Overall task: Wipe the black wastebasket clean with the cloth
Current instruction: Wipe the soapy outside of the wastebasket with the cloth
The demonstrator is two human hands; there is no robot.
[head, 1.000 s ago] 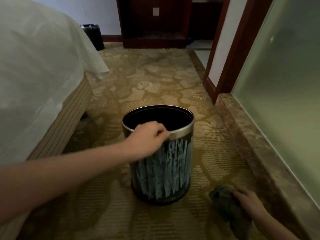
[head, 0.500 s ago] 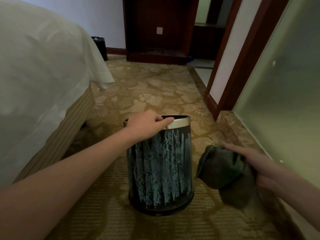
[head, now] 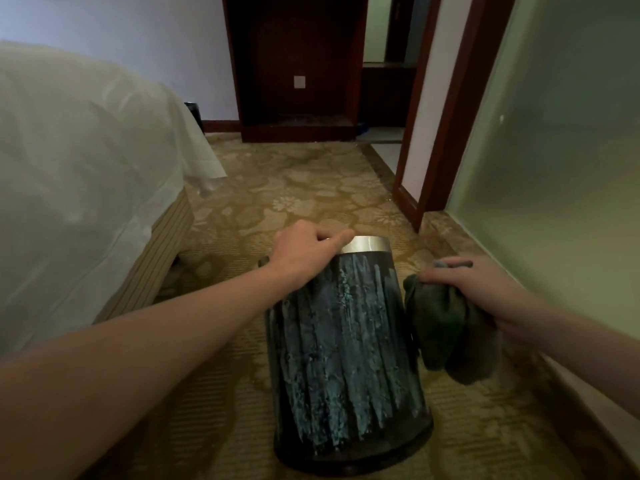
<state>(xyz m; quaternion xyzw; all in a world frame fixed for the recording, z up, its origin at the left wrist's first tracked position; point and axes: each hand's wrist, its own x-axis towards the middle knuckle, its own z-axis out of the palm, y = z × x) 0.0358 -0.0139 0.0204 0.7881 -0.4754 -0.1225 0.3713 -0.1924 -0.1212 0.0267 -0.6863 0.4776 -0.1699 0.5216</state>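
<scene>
The black wastebasket (head: 346,358), streaked with teal and topped by a silver rim, stands on the carpet, tipped away from me. My left hand (head: 306,251) grips its rim at the near left, fingers curled over the edge. A dark green cloth (head: 446,330) hangs bunched in my right hand (head: 474,289), right beside the basket's upper right wall. Whether the cloth touches the wall is unclear. The basket's inside is hidden.
A bed with a white sheet (head: 86,188) fills the left. A frosted glass wall (head: 561,161) and its stone ledge run along the right. Dark wooden furniture (head: 298,67) and a doorway lie ahead; a second black bin (head: 194,114) stands behind the bed.
My right hand has lifted the cloth from the floor up to the basket's right side. The basket has tipped away from me under my left hand.
</scene>
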